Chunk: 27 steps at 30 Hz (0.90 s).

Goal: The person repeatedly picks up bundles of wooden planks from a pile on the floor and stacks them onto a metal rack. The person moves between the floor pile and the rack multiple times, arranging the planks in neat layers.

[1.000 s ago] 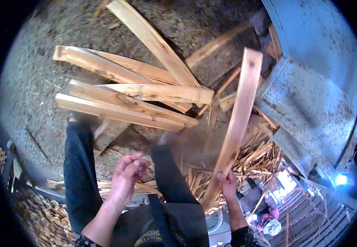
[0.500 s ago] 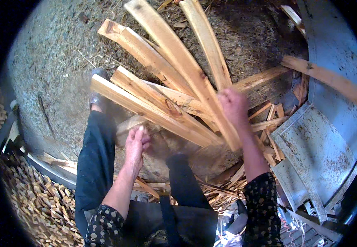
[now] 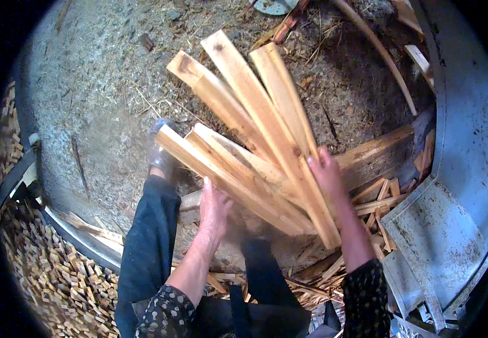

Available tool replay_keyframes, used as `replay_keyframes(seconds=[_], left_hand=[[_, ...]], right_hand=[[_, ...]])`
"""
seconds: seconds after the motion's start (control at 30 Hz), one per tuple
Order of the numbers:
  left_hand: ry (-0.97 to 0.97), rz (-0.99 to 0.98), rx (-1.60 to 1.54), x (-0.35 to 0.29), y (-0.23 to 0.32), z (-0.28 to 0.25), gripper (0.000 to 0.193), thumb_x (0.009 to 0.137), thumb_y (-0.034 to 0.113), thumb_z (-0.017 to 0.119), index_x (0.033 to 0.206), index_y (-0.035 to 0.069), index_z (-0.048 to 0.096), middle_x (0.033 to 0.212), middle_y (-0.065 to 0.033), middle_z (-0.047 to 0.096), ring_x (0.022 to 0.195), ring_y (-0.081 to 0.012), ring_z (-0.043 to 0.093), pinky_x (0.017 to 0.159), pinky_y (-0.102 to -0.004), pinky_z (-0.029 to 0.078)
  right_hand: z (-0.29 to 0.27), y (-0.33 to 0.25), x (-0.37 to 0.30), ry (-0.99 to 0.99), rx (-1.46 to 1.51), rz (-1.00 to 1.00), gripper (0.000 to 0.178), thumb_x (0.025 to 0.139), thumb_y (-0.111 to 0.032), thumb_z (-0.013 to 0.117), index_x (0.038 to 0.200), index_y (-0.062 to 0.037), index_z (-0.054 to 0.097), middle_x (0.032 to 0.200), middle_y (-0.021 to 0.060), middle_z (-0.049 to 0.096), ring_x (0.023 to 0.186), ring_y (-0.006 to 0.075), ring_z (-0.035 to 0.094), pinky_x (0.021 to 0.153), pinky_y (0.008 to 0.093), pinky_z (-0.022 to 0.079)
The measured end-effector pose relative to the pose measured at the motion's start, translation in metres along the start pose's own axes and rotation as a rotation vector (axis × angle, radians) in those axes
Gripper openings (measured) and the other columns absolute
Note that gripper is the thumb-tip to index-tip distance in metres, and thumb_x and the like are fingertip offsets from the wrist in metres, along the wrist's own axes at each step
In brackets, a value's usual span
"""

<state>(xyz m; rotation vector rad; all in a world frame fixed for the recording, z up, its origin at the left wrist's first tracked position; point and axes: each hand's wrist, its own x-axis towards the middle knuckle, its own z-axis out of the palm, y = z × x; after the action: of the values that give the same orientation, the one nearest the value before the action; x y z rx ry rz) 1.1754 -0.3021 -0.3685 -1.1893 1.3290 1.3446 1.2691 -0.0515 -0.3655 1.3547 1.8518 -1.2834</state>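
Observation:
Several long pale split wooden planks (image 3: 244, 135) lie fanned out in front of me, their far ends pointing up and left. My right hand (image 3: 327, 174) rests on the near end of the longest plank (image 3: 266, 118), fingers spread over it. My left hand (image 3: 215, 209) lies against the underside of the lower planks (image 3: 221, 169), fingers apart, at the edge of the bundle. My dark trouser legs (image 3: 148, 242) and one shoe (image 3: 162, 149) show below the planks.
Dusty ground with straw (image 3: 103, 96) spreads to the upper left. A grey metal machine housing (image 3: 458, 146) stands at the right, with wood offcuts (image 3: 384, 191) at its foot. A heap of small wood blocks (image 3: 47, 276) lies at the lower left.
The right hand brought one long plank from the right and laid it on the bundle. The view has swung left, and the left hand has risen to the planks.

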Motion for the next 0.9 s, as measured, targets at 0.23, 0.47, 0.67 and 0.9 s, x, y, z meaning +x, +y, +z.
replay_keyframes(seconds=[0.23, 0.47, 0.67, 0.9], left_hand=[[-0.228, 0.141, 0.218, 0.007, 0.0, 0.041, 0.06, 0.08, 0.037, 0.058, 0.124, 0.005, 0.033, 0.104, -0.0064, 0.049, 0.095, -0.0147, 0.046, 0.084, -0.0302, 0.038], [-0.274, 0.468, 0.56, -0.002, -0.029, 0.045, 0.06, 0.059, 0.003, 0.074, 0.109, -0.001, 0.04, 0.105, -0.011, 0.049, 0.099, -0.0176, 0.049, 0.087, -0.0309, 0.041], [-0.164, 0.397, 0.555, -0.009, -0.034, 0.038, 0.045, 0.064, 0.001, 0.071, 0.1, 0.0, 0.045, 0.098, -0.0084, 0.051, 0.089, -0.015, 0.053, 0.076, -0.0274, 0.045], [0.097, 0.348, 0.105, -0.008, -0.033, 0.029, 0.05, 0.07, 0.002, 0.064, 0.112, 0.0, 0.038, 0.107, -0.0101, 0.05, 0.1, -0.0181, 0.049, 0.09, -0.0319, 0.037]], right_hand=[[0.005, 0.021, 0.004, -0.087, 0.314, -0.097, 0.045, 0.088, -0.023, 0.049, 0.125, 0.001, 0.039, 0.119, 0.011, 0.05, 0.106, 0.016, 0.047, 0.093, 0.0284, 0.035], [-0.018, 0.028, 0.05, 0.01, -0.197, -0.15, 0.041, 0.082, -0.027, 0.054, 0.115, -0.004, 0.05, 0.115, 0.0174, 0.052, 0.104, 0.0301, 0.051, 0.09, 0.0332, 0.04], [-0.121, -0.01, 0.161, 0.66, -0.524, -0.294, 0.07, 0.072, -0.028, 0.063, 0.129, -0.001, 0.032, 0.127, 0.0206, 0.041, 0.116, 0.034, 0.04, 0.099, 0.0384, 0.03], [-0.199, -0.027, 0.267, 0.618, -1.155, -0.559, 0.041, 0.076, -0.02, 0.059, 0.111, -0.0031, 0.045, 0.112, 0.0156, 0.052, 0.104, 0.0301, 0.05, 0.082, 0.0339, 0.045]])
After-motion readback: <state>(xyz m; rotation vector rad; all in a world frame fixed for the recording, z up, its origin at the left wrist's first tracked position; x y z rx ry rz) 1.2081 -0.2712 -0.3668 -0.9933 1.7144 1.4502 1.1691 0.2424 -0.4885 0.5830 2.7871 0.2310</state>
